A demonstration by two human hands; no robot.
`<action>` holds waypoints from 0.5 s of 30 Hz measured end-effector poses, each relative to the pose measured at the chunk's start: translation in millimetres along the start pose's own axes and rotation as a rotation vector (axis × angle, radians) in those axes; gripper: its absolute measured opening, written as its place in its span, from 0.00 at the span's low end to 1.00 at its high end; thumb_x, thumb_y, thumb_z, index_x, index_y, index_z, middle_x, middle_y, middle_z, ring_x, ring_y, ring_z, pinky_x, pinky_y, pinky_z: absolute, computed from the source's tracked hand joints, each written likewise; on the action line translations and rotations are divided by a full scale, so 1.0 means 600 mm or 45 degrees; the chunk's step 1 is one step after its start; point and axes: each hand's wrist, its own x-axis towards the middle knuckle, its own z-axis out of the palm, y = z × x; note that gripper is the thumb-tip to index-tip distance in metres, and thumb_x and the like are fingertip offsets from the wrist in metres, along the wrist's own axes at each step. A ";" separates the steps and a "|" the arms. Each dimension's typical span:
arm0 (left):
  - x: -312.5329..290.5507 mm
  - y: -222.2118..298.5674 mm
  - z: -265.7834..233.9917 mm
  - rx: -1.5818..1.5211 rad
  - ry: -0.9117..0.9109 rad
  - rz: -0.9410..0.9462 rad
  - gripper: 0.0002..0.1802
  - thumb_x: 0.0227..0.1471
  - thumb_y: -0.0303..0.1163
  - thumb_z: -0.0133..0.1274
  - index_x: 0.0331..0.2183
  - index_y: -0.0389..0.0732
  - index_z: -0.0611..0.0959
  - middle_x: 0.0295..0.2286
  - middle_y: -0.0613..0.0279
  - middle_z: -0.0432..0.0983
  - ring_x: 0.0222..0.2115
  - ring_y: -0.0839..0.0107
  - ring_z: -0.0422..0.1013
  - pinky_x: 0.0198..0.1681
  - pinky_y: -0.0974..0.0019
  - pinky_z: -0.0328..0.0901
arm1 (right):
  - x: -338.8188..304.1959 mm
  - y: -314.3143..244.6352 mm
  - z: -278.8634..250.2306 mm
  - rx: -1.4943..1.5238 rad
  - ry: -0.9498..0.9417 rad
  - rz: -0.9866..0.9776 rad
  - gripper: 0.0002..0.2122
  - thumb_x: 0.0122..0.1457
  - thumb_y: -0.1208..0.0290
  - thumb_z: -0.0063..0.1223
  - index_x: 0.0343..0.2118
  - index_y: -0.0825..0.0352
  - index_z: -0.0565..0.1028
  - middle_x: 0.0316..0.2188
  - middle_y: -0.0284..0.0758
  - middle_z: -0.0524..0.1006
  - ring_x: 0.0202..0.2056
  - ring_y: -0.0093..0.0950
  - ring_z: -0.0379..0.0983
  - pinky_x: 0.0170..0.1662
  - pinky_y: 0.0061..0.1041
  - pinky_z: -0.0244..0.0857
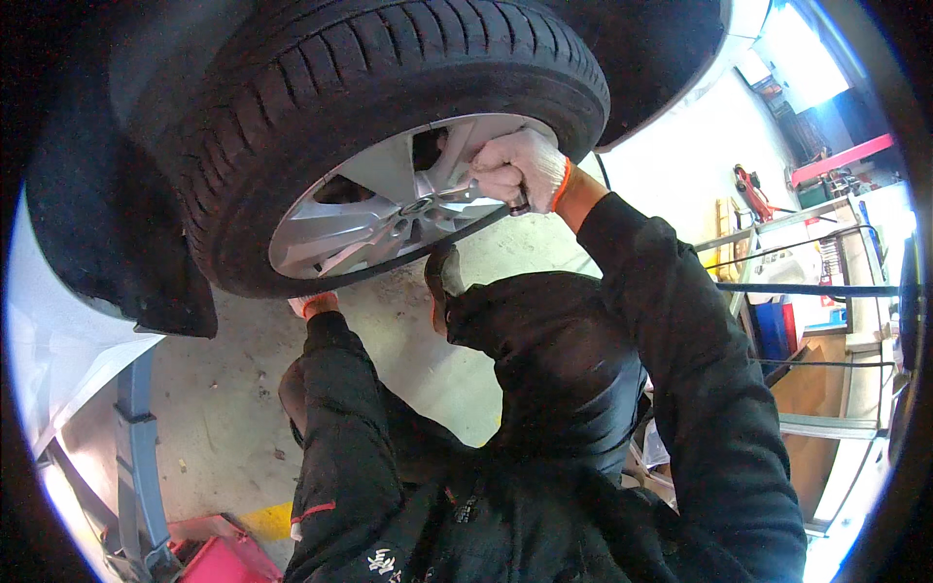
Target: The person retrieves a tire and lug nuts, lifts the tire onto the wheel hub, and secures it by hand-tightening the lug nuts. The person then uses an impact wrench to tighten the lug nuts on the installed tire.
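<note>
Two gloved hands [520, 167] [315, 304] are at one wheel [381, 167].

White characters [382, 562] on black jacket [544, 525], emblem [418, 205] on wheel [367, 233]

tyre [389, 92]: matt rubber, grooved; wheel [418, 205]: smooth met., semi-gloss; R glove [523, 163]: knit cloth; floor [214, 389]: scuffed conc.

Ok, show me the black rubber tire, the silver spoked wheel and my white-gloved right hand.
Black rubber tire [379, 112], head view: upper sidewall.
Silver spoked wheel [418, 206], head view: centre cap.
White-gloved right hand [523, 165], head view: back of the hand.
</note>
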 end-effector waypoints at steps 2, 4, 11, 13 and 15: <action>-0.007 0.012 -0.016 -0.191 -0.037 -0.107 0.28 0.71 0.48 0.47 0.66 0.52 0.73 0.66 0.62 0.69 0.64 0.61 0.67 0.66 0.45 0.66 | 0.000 -0.002 0.002 0.065 0.045 0.047 0.20 0.65 0.73 0.49 0.15 0.57 0.59 0.15 0.23 0.56 0.19 0.21 0.53 0.26 0.26 0.47; -0.022 0.023 -0.028 -0.193 0.008 -0.146 0.27 0.71 0.48 0.48 0.65 0.49 0.74 0.65 0.62 0.71 0.62 0.63 0.68 0.65 0.50 0.67 | -0.002 -0.010 0.010 0.049 0.011 0.053 0.21 0.66 0.72 0.49 0.15 0.56 0.59 0.15 0.23 0.56 0.18 0.20 0.52 0.24 0.26 0.45; -0.239 0.002 0.084 0.140 0.507 -0.584 0.16 0.69 0.49 0.56 0.30 0.54 0.80 0.28 0.79 0.77 0.27 0.81 0.73 0.25 0.74 0.66 | -0.085 -0.021 0.024 0.068 0.354 0.127 0.11 0.70 0.62 0.57 0.31 0.61 0.78 0.15 0.19 0.58 0.15 0.17 0.51 0.19 0.23 0.43; -0.317 0.046 0.149 0.029 0.320 -0.930 0.17 0.69 0.52 0.54 0.31 0.55 0.81 0.26 0.80 0.77 0.27 0.80 0.73 0.24 0.74 0.63 | -0.140 0.013 -0.007 0.293 0.311 -0.089 0.14 0.72 0.57 0.54 0.49 0.63 0.80 0.14 0.16 0.55 0.14 0.14 0.49 0.18 0.21 0.39; -0.380 0.102 0.214 0.129 0.144 -1.013 0.11 0.70 0.42 0.52 0.38 0.49 0.83 0.30 0.70 0.79 0.31 0.72 0.76 0.27 0.69 0.69 | -0.174 0.076 -0.036 0.948 0.556 -0.178 0.13 0.73 0.59 0.53 0.46 0.64 0.78 0.18 0.18 0.59 0.16 0.12 0.55 0.19 0.15 0.51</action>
